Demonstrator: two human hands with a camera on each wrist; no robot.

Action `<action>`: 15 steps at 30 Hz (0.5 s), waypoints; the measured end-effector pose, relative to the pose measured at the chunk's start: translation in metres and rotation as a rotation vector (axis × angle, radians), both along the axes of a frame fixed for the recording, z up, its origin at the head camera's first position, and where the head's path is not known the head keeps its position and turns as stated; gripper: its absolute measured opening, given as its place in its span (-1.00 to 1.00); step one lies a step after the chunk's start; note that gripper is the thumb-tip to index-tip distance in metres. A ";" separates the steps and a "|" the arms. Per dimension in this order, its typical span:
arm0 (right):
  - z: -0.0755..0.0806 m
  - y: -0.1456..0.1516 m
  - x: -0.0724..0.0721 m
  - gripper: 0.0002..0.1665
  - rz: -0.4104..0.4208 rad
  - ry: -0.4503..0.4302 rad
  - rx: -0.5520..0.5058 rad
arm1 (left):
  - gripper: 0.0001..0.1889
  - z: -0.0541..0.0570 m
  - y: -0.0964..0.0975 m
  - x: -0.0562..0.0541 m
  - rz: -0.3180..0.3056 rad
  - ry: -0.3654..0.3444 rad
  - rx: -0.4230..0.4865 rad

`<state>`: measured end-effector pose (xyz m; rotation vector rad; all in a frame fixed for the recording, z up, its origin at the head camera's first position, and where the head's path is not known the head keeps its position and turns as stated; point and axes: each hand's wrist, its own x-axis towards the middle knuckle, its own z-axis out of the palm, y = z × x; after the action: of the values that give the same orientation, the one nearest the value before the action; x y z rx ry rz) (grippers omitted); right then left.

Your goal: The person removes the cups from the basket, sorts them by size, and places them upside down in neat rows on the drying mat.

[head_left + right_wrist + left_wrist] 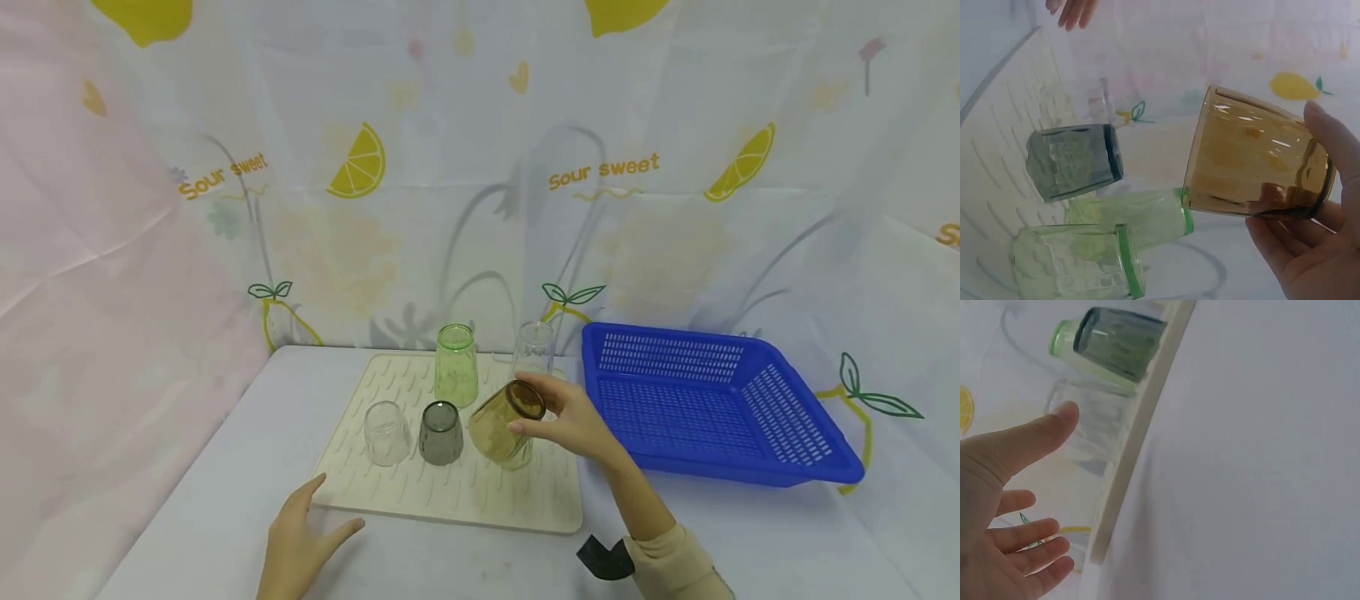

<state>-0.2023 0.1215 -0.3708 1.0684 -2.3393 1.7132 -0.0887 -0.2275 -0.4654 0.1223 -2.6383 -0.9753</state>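
My right hand [573, 417] grips an amber glass [491, 429] by its base end, thumb on one side and fingers on the other. The glass is tilted above the cream drying mat [450, 504], its mouth facing down and left. On the mat stand a clear glass [386, 435], a smoky grey glass [441, 435], a tall green glass [456, 367] and a tall clear glass [534, 346]. A second green glass [1075, 259] shows in the right wrist view. My left hand [300, 533] holds nothing, fingers spread by the mat's front left corner.
A blue plastic basket [750, 471] with perforated sides sits to the right of the mat. Behind the white table [210, 467] hangs a lemon-printed cloth [465, 167]. A black strap [603, 558] lies by the right sleeve.
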 end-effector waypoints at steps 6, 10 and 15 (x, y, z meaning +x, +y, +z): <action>0.003 -0.005 -0.007 -0.28 -0.003 -0.003 0.031 | 0.03 -0.008 -0.020 0.002 -0.001 -0.162 -0.084; 0.005 -0.012 -0.011 -0.28 -0.009 0.005 0.044 | 0.03 -0.011 -0.026 -0.001 -0.013 -0.221 -0.079; 0.009 -0.022 -0.014 -0.27 -0.001 0.002 0.054 | 0.04 -0.012 -0.031 -0.009 -0.021 -0.306 -0.045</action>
<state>-0.2166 0.0997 -0.3618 1.0763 -2.3979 1.6568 -0.0973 -0.2580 -0.4770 0.2527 -2.9416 -0.9695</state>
